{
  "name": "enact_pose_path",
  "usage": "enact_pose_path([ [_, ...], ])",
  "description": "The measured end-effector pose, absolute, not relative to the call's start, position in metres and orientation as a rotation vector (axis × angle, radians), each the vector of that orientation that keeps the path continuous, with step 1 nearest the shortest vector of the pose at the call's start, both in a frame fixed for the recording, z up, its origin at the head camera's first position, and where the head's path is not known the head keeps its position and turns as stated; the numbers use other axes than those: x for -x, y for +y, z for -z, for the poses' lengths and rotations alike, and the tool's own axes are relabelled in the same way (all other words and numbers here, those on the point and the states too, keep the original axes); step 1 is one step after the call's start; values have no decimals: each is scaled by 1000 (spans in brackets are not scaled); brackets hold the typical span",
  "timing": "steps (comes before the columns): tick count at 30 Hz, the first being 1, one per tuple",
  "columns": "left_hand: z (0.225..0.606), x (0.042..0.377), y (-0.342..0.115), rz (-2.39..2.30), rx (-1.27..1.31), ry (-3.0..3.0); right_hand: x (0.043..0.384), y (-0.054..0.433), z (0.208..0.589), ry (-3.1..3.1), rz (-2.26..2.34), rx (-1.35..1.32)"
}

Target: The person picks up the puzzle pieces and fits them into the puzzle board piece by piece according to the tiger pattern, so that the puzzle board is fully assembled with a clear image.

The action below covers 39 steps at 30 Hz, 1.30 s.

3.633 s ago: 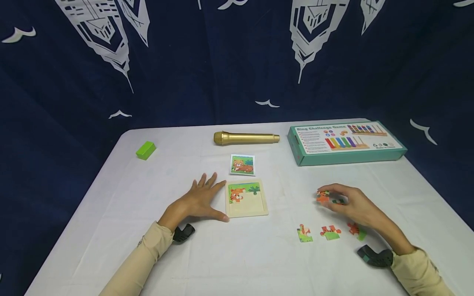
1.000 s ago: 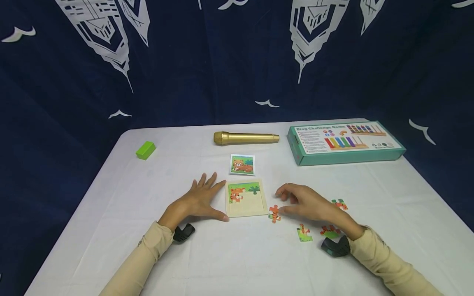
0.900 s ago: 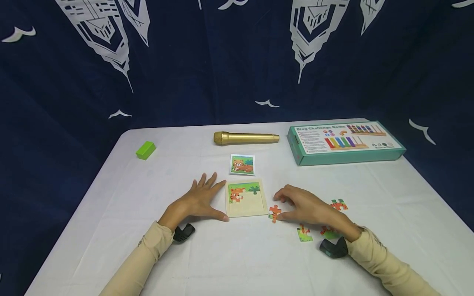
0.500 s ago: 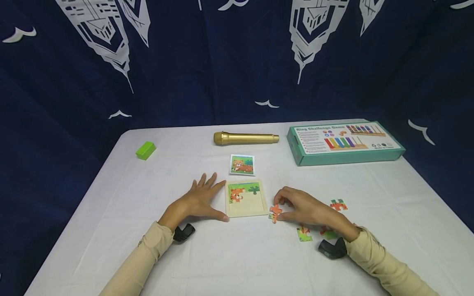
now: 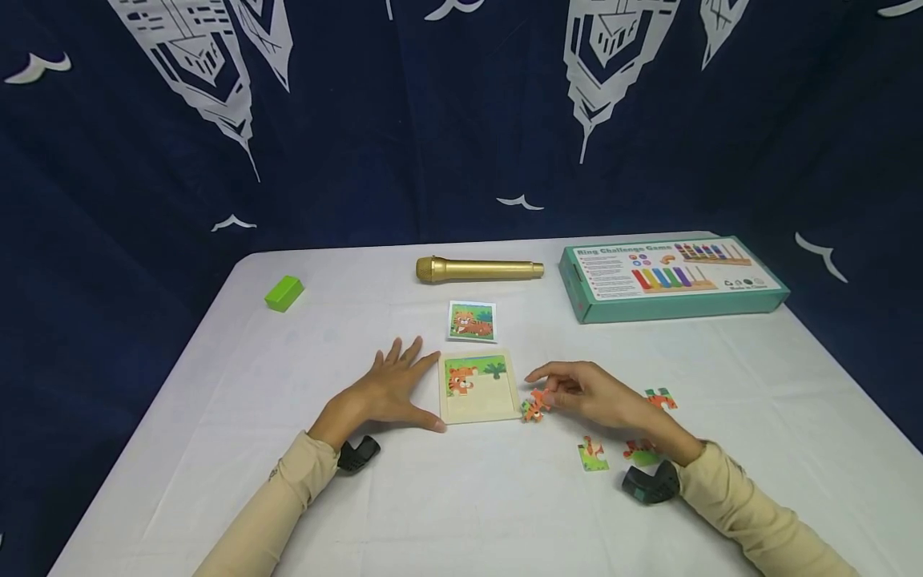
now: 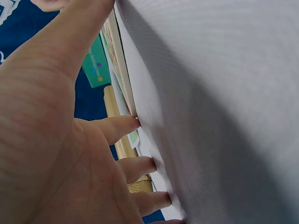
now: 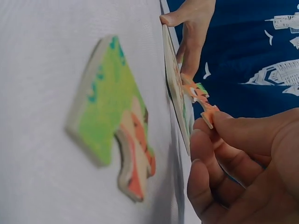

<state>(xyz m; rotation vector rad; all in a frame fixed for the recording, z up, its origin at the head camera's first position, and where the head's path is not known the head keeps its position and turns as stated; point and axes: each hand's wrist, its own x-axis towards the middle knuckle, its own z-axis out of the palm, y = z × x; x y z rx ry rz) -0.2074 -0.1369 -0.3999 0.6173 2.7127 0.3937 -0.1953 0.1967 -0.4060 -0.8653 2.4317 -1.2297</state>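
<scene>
My right hand (image 5: 594, 394) pinches an orange tiger jigsaw piece (image 5: 534, 406) between thumb and fingers, just right of the wooden puzzle tray (image 5: 479, 410). In the right wrist view the jigsaw piece (image 7: 198, 95) is lifted and tilted at the fingertips. Inside the tray, the upper left bears a tiger's face and the upper right a green plant; bare wood shows below. My left hand (image 5: 395, 393) lies with fingers spread, thumb and index finger touching the tray's left side. From the left wrist, the hand's (image 6: 93, 163) straight fingers reach the cloth.
Loose puzzle pieces lie on the right: one green-edged (image 5: 593, 455), one partly under the right wrist (image 5: 642, 453), another beyond the forearm (image 5: 661, 398). A tiger picture card (image 5: 472, 321), gold microphone (image 5: 479, 270), teal game box (image 5: 674, 278) and green block (image 5: 284, 293) sit farther back.
My right hand came left from the loose pieces and set a piece beside the tray. Now it has picked that tiger piece up and turned it. The left hand has stayed still.
</scene>
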Motion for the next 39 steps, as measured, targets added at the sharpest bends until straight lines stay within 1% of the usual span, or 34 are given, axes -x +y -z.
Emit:
enact_pose_path([
  [12, 399, 207, -137, -396, -614, 2703, 195, 194, 407, 2313, 1373, 809],
  [27, 400, 207, -136, -394, -605, 2710, 198, 188, 405, 2259, 1446, 657],
  [39, 400, 207, -136, -397, -609, 2712, 199, 176, 405, 2221, 1499, 638],
])
